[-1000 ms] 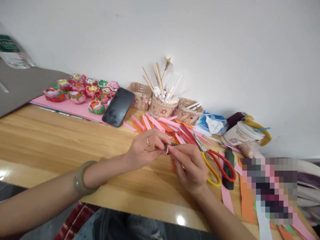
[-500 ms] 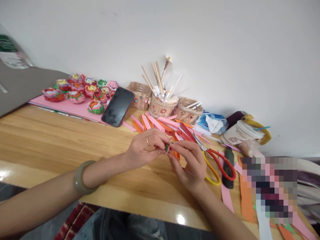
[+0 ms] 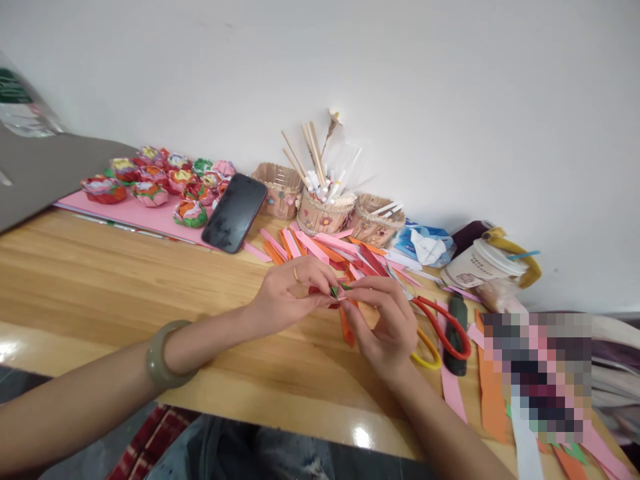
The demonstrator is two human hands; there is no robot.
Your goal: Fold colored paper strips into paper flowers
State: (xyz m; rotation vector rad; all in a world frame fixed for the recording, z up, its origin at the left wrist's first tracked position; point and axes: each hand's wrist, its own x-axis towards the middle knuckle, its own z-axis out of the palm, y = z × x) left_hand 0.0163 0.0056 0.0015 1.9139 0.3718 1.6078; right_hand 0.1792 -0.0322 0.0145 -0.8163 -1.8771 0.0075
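Note:
Between my two hands, above the wooden table, is a small folded paper piece with red, green and pale pink layers; the fingers cover much of it. My left hand, with a ring on one finger, pinches its left side. Thumb and fingertips of my right hand close on its right side. Just behind the hands lies a heap of pink, orange and red paper strips. Scissors with red and yellow handles lie right of my right hand, partly hidden by it.
Several folded paper flowers sit on a pink sheet beside a phone. Decorated baskets holding sticks line the wall. Rightward are a tissue pack, a paper cup, a dark green bottle and more strips.
The fingers have shifted on the folded paper, and my right hand has moved slightly rightward. More of the red and pale pink layers shows between the fingertips.

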